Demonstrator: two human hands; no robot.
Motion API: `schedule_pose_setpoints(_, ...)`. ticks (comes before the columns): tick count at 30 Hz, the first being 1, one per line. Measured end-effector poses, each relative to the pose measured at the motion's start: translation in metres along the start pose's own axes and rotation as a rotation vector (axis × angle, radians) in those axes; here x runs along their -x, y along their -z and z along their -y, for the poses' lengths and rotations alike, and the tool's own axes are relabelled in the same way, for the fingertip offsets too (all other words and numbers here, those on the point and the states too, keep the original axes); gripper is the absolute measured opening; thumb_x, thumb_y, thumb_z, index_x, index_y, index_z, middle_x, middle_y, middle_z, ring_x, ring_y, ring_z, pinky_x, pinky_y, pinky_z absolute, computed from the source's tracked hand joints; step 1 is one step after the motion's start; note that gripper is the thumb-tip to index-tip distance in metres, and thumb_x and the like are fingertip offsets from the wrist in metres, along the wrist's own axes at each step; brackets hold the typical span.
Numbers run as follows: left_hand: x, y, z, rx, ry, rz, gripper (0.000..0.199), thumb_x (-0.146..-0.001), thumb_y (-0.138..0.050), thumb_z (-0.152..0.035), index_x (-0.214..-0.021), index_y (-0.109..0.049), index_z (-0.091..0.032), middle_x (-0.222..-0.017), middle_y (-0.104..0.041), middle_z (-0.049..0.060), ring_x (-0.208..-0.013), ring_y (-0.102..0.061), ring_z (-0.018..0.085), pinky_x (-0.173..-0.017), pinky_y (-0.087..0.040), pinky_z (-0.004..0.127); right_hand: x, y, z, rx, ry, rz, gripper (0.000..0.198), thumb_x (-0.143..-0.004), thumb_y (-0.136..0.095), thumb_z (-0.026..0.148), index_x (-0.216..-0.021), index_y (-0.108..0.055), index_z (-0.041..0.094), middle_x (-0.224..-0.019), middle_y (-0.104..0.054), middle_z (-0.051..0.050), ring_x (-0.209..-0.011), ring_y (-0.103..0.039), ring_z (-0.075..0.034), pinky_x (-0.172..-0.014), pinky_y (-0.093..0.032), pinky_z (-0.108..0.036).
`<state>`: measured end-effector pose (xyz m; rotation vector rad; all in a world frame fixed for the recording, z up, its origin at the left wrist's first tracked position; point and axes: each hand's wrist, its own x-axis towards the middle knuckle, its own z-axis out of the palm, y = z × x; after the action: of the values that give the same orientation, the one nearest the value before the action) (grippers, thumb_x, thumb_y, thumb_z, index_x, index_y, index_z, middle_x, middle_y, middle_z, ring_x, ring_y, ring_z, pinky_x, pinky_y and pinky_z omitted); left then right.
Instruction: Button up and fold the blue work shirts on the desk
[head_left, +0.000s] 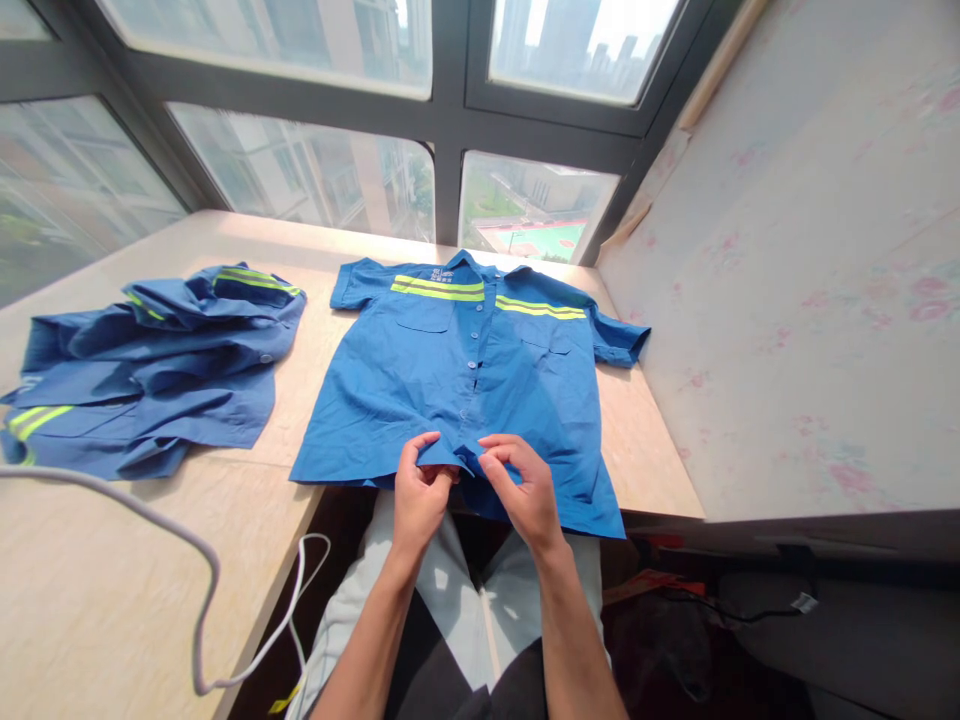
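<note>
Head view | pinched shirt at hem with left hand; held right hand nearly closed nearby, couldn't tell grip | possibly risked pulling shirt off desk by tugging hem

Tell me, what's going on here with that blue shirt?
A person is working at the bottom front of a blue shirt with both bare hands. The left hand grips the hem, some fingers tucked underneath; the right hand is at the front opening beside it, though its exact grip is unclear. The shirt lies spread on a pale surface, collar toward the windows. Off to the left lies a crumpled blue garment.
</note>
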<state>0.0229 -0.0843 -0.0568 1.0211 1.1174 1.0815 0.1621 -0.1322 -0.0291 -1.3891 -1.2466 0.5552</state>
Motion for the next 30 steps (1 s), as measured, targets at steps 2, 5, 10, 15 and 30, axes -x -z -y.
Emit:
schedule_pose_setpoints(2, 0.001, -0.002, -0.001, 0.000, -0.003, -0.005, 0.053, -0.067, -0.070, -0.022, -0.116, -0.052, -0.017, -0.074, -0.068, 0.000, -0.063, -0.065, 0.014, -0.062, -0.053, 0.024, 0.002, -0.004, 0.002, 0.059, 0.054, 0.065, 0.006, -0.087, -0.068, 0.029, -0.087, -0.070, 0.023, -0.108, -0.071, -0.007, -0.106, -0.065, -0.022, -0.096, -0.049, -0.036)
schedule_pose_setpoints(5, 0.002, -0.005, -0.003, 0.006, 0.004, -0.007, 0.055, -0.067, -0.071, -0.023, -0.118, -0.052, -0.017, -0.082, -0.069, 0.001, -0.066, -0.066, 0.015, -0.065, -0.055, 0.026, 0.002, -0.009, 0.001, 0.140, 0.055, 0.047, 0.004, -0.087, -0.067, 0.025, -0.089, -0.071, 0.024, -0.108, -0.071, -0.007, -0.105, -0.065, -0.022, -0.096, -0.050, -0.037)
schedule_pose_setpoints(10, 0.004, -0.009, -0.009, 0.007, -0.006, 0.019, 0.052, -0.070, -0.072, -0.027, -0.118, -0.053, -0.018, -0.086, -0.069, 0.002, -0.065, -0.066, 0.015, -0.066, -0.056, 0.028, 0.002, -0.010, -0.002, 0.115, -0.025, 0.033, 0.012, -0.089, -0.058, 0.020, -0.082, -0.068, 0.023, -0.104, -0.073, -0.006, -0.103, -0.066, -0.022, -0.093, -0.049, -0.036)
schedule_pose_setpoints(15, 0.004, -0.010, -0.008, 0.006, -0.030, 0.039, 0.051, -0.072, -0.071, -0.025, -0.119, -0.053, -0.019, -0.085, -0.069, 0.002, -0.066, -0.066, 0.015, -0.066, -0.055, 0.027, 0.002, -0.014, -0.003, -0.047, -0.207, -0.014, 0.009, -0.085, -0.059, 0.026, -0.080, -0.066, 0.022, -0.107, -0.074, -0.008, -0.099, -0.068, -0.023, -0.079, -0.053, -0.032)
schedule_pose_setpoints(30, 0.001, -0.008, 0.002, 0.093, -0.009, 0.076, 0.052, -0.072, -0.074, -0.027, -0.119, -0.052, -0.019, -0.081, -0.071, 0.001, -0.069, -0.068, 0.016, -0.069, -0.056, 0.028, 0.004, -0.021, -0.012, -0.040, -0.301, -0.075, 0.016, -0.082, -0.062, 0.034, -0.083, -0.070, 0.019, -0.088, -0.074, -0.006, -0.079, -0.069, -0.021, -0.074, -0.055, -0.032)
